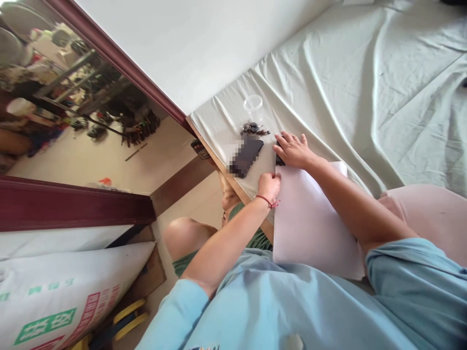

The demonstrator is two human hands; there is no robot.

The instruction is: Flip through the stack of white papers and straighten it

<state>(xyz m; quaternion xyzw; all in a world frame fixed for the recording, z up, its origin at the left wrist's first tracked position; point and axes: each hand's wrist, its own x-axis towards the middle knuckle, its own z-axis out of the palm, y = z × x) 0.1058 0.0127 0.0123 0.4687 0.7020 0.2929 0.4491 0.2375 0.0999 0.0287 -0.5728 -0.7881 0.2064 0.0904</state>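
Observation:
A stack of white paper (310, 218) lies on the covered surface, its near edge against my blue shirt. At the paper's left edge, my left hand (269, 188) is closed with the edge pinched at its thumb. My right hand (295, 149) is open, fingers spread, pressing on a small black object (279, 160) at the far edge of the paper. Most of that object is hidden under the palm, so its kind does not show. Left of my hands rests a dark phone-like slab (248, 154), partly pixelated.
Beyond the slab are a bunch of keys (251, 128) and a clear plastic cup (253, 103). A wrinkled pale green sheet (350, 97) covers the surface. To the left are its wooden edge (207, 146), a dark red door frame (146, 82) and a printed white sack (73, 287).

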